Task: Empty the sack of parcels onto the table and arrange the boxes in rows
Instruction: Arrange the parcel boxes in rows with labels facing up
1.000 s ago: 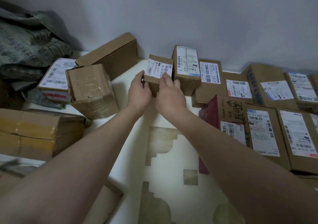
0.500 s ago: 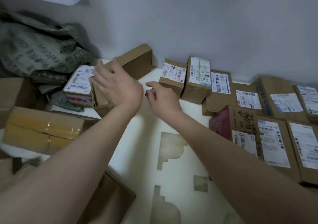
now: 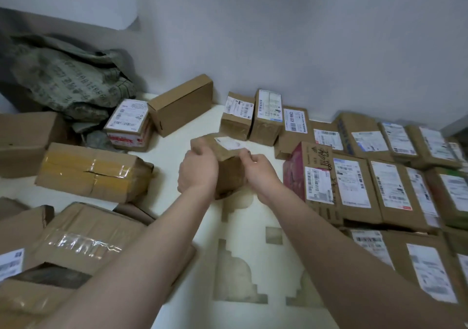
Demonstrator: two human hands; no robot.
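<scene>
Left hand [image 3: 198, 173] and right hand [image 3: 262, 174] gripped a box [image 3: 229, 174] between them over the table [image 3: 177, 151]. Rightward, rows [image 3: 367, 184] stood formed; leftward, loose boxes [image 3: 93, 174] lay unsorted near the apparently emptied sack [image 3: 68, 80].

Both bare forearms extend forward and converge at mid-frame. Left hand [image 3: 198, 171], fingers curled, grips the left side of a small cardboard box [image 3: 229, 174]; right hand [image 3: 262, 173] pinches its right edge.

A parcel-sorting corner: labelled cardboard boxes [image 3: 352, 184] and a mail sack [image 3: 68, 80] against a bare wall [image 3: 304, 37].
</scene>
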